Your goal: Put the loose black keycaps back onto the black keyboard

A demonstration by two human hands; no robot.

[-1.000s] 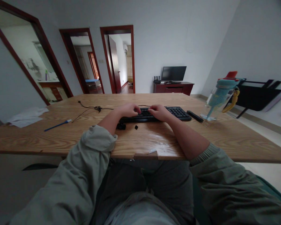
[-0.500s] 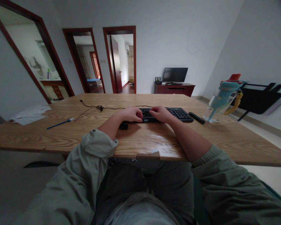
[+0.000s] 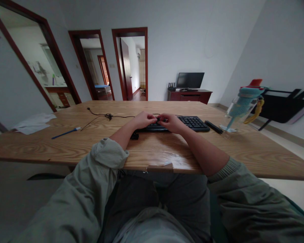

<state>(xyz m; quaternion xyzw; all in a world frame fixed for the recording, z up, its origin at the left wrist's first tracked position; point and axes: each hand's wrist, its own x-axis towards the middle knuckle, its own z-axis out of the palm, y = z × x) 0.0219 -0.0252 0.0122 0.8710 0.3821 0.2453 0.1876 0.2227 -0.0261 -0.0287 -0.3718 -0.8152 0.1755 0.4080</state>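
Observation:
A black computer keyboard (image 3: 195,123) lies on the wooden table in front of me, its left part largely covered by my hands. Above its keys, my left hand (image 3: 144,120) is closed, thumb and fingers pinched together. My right hand (image 3: 171,123) is closed too, its fingertips meeting those of the left. Something small and dark shows between the fingertips, too small to name. Beside my left wrist sits a small black object (image 3: 134,136), partly hidden by the forearm.
To the left lie a blue-handled brush (image 3: 66,133), a crumpled white cloth or paper (image 3: 34,123) and a thin black cable (image 3: 108,116). Right of the keyboard are a black bar (image 3: 213,127) and an upright blue bottle (image 3: 243,106). The table's front edge (image 3: 159,167) is chipped.
My left hand has shifted right and slightly up, to meet my right hand's fingertips. The right hand has moved little. A small dark thing now shows between them.

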